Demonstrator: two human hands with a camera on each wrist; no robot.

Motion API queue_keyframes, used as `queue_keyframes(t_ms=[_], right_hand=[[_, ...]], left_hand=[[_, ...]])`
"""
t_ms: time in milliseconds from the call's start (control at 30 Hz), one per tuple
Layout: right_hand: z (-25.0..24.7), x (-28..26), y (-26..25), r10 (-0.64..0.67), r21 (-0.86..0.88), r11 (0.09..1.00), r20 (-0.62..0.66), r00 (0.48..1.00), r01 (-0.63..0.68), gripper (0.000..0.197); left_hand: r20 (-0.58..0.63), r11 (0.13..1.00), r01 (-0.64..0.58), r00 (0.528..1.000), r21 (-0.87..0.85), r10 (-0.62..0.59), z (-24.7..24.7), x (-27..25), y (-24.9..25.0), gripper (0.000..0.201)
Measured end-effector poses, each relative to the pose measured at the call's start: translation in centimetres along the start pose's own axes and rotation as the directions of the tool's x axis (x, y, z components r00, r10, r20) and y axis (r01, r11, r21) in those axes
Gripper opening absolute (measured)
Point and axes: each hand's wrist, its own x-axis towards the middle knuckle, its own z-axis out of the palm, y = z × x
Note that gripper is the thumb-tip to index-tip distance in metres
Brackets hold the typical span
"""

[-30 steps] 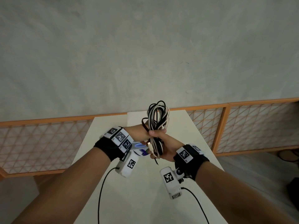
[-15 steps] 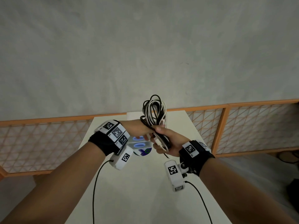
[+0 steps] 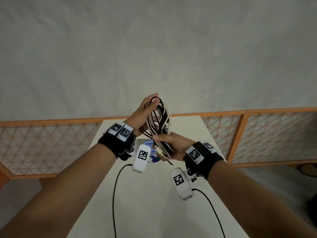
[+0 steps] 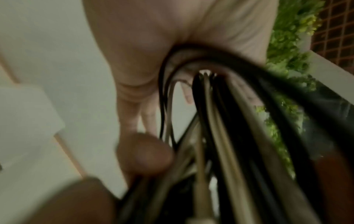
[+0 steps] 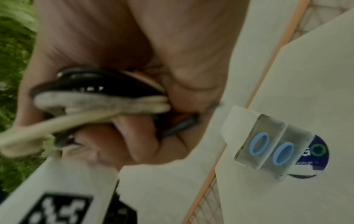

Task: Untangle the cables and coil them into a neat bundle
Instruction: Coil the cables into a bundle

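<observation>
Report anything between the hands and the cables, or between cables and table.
Nothing separates them: the right hand grips the bundle of black and white cables low, the left hand holds its top. Below, a small clear box with blue rings lies on the white table.

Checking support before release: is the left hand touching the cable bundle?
Touching. In the head view the left hand holds the top loops of the cable bundle; the left wrist view shows strands against its palm.

Forearms enter from 7 and 5 o'clock, the left hand pointing to 12, fingers hooked over the cable bundle, the right hand clenching its lower end.
</observation>
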Motion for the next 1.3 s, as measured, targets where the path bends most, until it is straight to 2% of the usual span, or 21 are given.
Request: queue_keyframes(t_ms=[100,200,300,433,500,600,667,733,900,1000,1067,1167,1300], right_hand=[[0.8,0.6,-0.9,0.01,-0.088,0.996,-0.031,0.999,-0.013,0.015],[0.9,1.1,-1.5,-0.028,-0.247,0.969,-0.081,0.996,0.007,0.027],[0.9,1.1,-1.5,-0.132,-0.314,0.945,-0.102,0.986,0.094,0.014],[1.0,1.6,-0.8,-0.233,-0.364,0.916,-0.139,0.963,0.169,0.028],[1.2,1.9,-0.4,-0.285,-0.454,0.873,-0.18,0.941,0.178,0.028],[1.8,2.3,0.5,-0.365,-0.619,0.771,-0.237,0.9,0.149,0.01],[2.0,2.7,1.3,-0.405,-0.704,0.702,-0.264,0.876,0.113,0.021],[2.1,2.9,1.9,-0.422,-0.744,0.664,-0.291,0.859,0.074,0.022],[1.9,3.2,3.1,-0.423,-0.816,0.577,-0.32,0.848,-0.02,0.036],[1.8,3.4,3.5,-0.456,-0.872,0.482,-0.33,0.826,-0.082,0.045],[1.7,3.3,3.6,-0.497,-0.892,0.44,-0.335,0.801,-0.101,0.052],[1.5,3.1,3.7,-0.55,-0.896,0.44,-0.325,0.77,-0.063,0.067],[1.7,3.3,3.4,-0.568,-0.934,0.339,-0.3,0.766,-0.114,0.049]], left_hand=[[0.01,0.983,-0.039,0.999,-0.182,0.042,0.2,0.4,0.7,0.032],[-0.005,0.963,-0.059,0.998,-0.263,0.06,0.1,0.3,1.2,0.017],[-0.062,0.976,-0.08,0.996,-0.204,0.069,0.4,0.3,1.4,0.01],[-0.205,0.992,-0.071,0.977,-0.102,0.049,0.5,0.5,1.0,0.013],[-0.26,0.997,-0.068,0.964,-0.023,0.06,0.5,0.8,0.4,0.019],[-0.347,0.995,-0.051,0.934,0.084,0.077,0.4,1.2,-0.3,0.02],[-0.407,0.992,-0.031,0.91,0.121,0.078,0.5,1.5,-0.9,0.019],[-0.454,0.99,-0.023,0.887,0.139,0.084,0.7,1.6,-1.4,0.018],[-0.554,0.971,0.059,0.829,0.23,0.081,0.7,2.1,-2.9,0.021],[-0.603,0.971,0.093,0.796,0.22,0.06,0.6,2.3,-3.5,0.022],[-0.609,0.965,0.127,0.792,0.228,0.04,0.5,2.3,-3.6,0.022],[-0.605,0.967,0.145,0.796,0.211,0.013,0.3,2.6,-3.6,0.022],[-0.604,0.971,0.108,0.796,0.214,0.045,0.2,3.0,-3.4,0.022]])
